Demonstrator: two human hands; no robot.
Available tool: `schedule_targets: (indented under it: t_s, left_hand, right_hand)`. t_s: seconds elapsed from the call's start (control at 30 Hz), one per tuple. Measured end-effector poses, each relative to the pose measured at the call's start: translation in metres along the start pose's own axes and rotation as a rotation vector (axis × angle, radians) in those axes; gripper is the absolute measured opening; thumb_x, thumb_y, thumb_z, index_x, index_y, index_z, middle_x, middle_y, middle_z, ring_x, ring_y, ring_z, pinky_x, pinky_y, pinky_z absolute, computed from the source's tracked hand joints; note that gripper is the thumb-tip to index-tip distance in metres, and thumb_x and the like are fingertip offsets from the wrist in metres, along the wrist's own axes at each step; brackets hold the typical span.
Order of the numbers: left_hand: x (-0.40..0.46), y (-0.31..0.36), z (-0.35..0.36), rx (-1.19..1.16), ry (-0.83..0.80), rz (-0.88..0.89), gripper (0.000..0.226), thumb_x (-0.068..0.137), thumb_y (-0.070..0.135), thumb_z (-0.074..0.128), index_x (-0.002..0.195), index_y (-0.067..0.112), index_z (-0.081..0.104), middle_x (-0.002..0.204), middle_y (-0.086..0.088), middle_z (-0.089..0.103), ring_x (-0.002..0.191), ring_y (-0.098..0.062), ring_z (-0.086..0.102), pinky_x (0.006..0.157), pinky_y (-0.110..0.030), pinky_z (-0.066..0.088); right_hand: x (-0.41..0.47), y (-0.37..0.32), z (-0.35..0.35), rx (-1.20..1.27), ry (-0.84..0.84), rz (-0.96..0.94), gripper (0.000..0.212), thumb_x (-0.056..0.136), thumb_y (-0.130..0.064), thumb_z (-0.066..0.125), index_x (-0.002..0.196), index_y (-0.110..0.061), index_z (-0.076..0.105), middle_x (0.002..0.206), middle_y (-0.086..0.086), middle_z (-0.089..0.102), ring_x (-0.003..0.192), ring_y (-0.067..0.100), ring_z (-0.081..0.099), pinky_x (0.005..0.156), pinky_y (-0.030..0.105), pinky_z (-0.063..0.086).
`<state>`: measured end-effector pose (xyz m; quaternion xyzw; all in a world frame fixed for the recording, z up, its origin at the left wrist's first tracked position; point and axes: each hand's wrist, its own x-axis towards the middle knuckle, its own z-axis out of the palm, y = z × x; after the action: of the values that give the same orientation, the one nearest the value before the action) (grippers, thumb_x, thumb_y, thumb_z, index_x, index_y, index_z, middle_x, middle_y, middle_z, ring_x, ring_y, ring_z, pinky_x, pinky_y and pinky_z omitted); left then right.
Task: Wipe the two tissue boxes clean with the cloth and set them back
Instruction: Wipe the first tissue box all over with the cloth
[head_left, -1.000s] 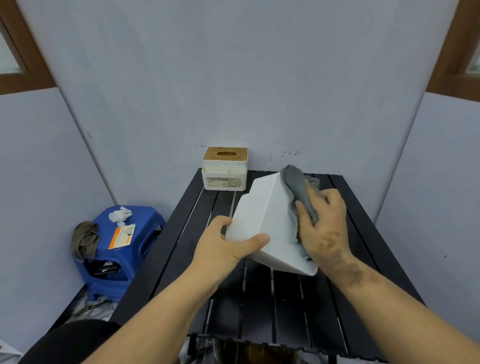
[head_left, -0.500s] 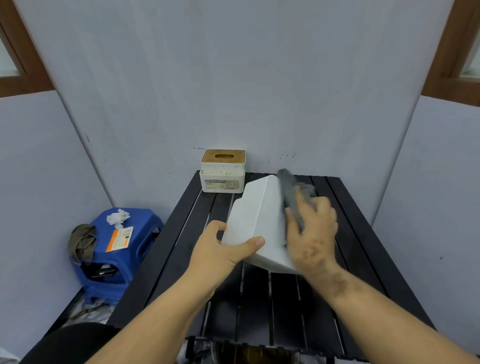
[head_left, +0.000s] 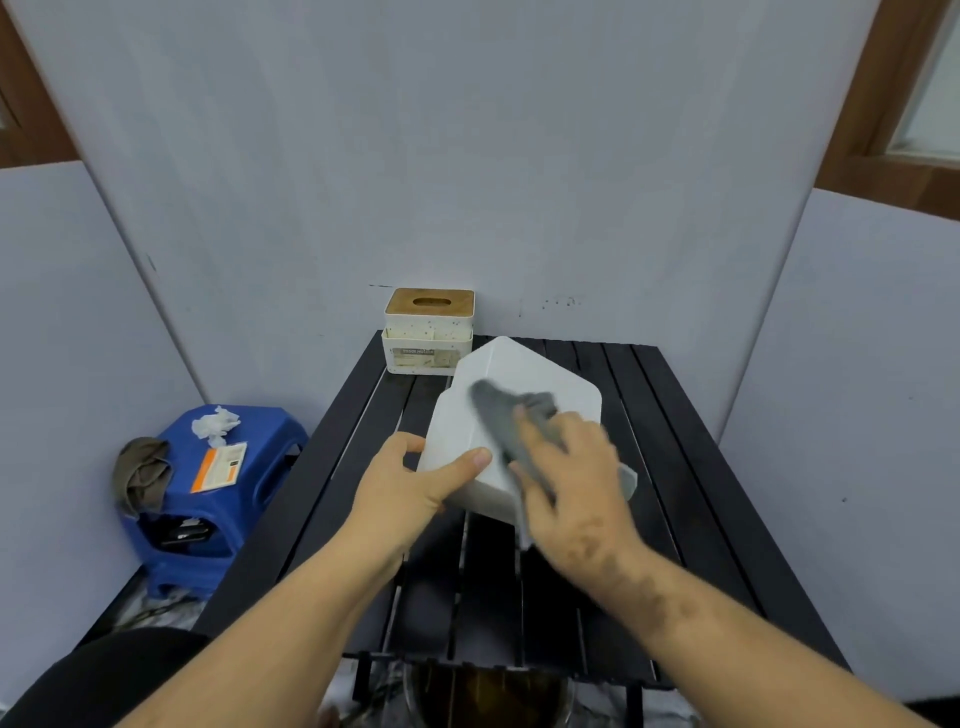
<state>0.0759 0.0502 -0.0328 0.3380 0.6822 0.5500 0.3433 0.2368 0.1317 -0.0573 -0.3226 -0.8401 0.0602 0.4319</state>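
Your left hand (head_left: 410, 486) grips the near left corner of the white tissue box (head_left: 514, 395), thumb curled over its upper face and fingers wrapped behind the edge. You hold the box tilted over the middle of the black slatted table (head_left: 691, 499), its far end raised; whether its near edge touches the slats cannot be told, since your hands cover it. Your right hand (head_left: 576, 483) presses the grey cloth (head_left: 506, 415) flat against the box's upper face, fingers bent round the bunched cloth; this hand is blurred, so the exact finger positions are unclear. A fold of the cloth sticks out ahead of your fingers toward the box's far left side.

The second tissue box (head_left: 429, 332), speckled white with a wooden lid and an oval slot, stands upright at the table's far left corner against the grey wall, just behind the tilted box and apart from both hands.

To the left of the table, a blue plastic stool (head_left: 208, 519) sits on the floor, carrying a crumpled white tissue (head_left: 214, 423), an orange-and-white card (head_left: 219, 466) and an olive rag (head_left: 140, 473) draped over its left edge.
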Motion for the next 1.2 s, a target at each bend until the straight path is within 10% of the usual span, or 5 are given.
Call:
schedule_targets:
  t_s: [0.3,0.57,0.73,0.97,1.2]
  left_hand:
    - [0.0,-0.004,0.0,0.016,0.004,-0.014,0.063,0.067,0.05,0.088,0.113,0.022,0.056,0.106,-0.003,0.066,0.097,-0.024,0.07,0.069,-0.025,0.052]
    - [-0.001,-0.002,0.004,0.017,0.001,0.005,0.069,0.059,0.05,0.093,0.11,0.018,0.058,0.091,-0.003,0.068,0.085,-0.019,0.069,0.089,-0.042,0.06]
    - [-0.001,-0.002,0.004,0.035,0.002,0.006,0.063,0.065,0.049,0.091,0.109,0.022,0.055,0.103,-0.004,0.065,0.095,-0.021,0.069,0.087,-0.038,0.06]
    - [0.001,-0.002,0.003,0.059,-0.003,0.022,0.082,0.043,0.064,0.089,0.106,0.02,0.058,0.091,-0.006,0.069,0.09,-0.025,0.071,0.092,-0.051,0.059]
    - [-0.003,-0.006,0.002,0.12,-0.01,0.051,0.064,0.065,0.045,0.092,0.111,0.027,0.052,0.098,-0.004,0.067,0.09,-0.02,0.07,0.073,-0.027,0.052]
  right_hand:
    - [-0.002,0.065,-0.01,-0.003,-0.019,0.202,0.051,0.092,-0.045,0.044,0.136,-0.024,0.054,0.104,-0.007,0.046,0.092,0.024,0.051,0.078,0.052,0.05]
    - [-0.016,0.012,0.001,0.113,-0.065,-0.093,0.05,0.091,-0.034,0.054,0.138,-0.017,0.056,0.106,-0.007,0.048,0.093,0.016,0.047,0.078,0.039,0.047]
    - [-0.01,0.062,-0.01,0.101,0.056,0.29,0.043,0.09,-0.048,0.048,0.126,-0.026,0.057,0.099,-0.006,0.047,0.091,0.022,0.055,0.077,0.051,0.052]
    - [-0.009,0.002,-0.001,0.038,-0.016,-0.111,0.052,0.09,-0.035,0.05,0.139,-0.02,0.054,0.106,-0.005,0.048,0.092,0.015,0.046,0.076,0.036,0.039]
    - [0.018,0.078,-0.007,0.084,0.097,0.411,0.056,0.086,-0.057,0.039,0.129,-0.026,0.059,0.097,-0.003,0.045,0.093,0.028,0.053,0.084,0.055,0.05]
